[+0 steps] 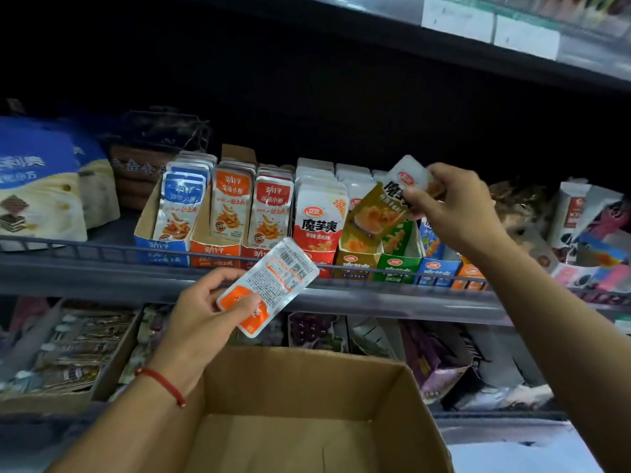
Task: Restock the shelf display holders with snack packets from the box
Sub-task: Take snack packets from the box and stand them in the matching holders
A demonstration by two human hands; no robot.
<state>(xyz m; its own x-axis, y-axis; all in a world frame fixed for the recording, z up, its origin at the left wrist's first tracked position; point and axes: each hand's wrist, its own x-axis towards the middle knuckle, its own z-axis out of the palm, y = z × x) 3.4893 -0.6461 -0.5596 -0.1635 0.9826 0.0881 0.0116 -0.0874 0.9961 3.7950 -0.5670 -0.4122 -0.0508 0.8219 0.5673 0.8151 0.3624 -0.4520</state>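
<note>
Dim store lighting, shelf [307, 295] recess above the packets black, upper-right price labels [491, 25] glaring and blurred, wide-angle bending at edges, corners soft, centre packets legible

Orange-white snack pkt [269, 285] back side up, tilted, above open cardboard box [307, 404], gold pkt [375, 216] angled over gold holder [355, 264] on shelf

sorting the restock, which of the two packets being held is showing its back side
The orange packet in the left hand: its barcode and fine print face the camera. The gold packet in the right hand shows its printed front.
</note>
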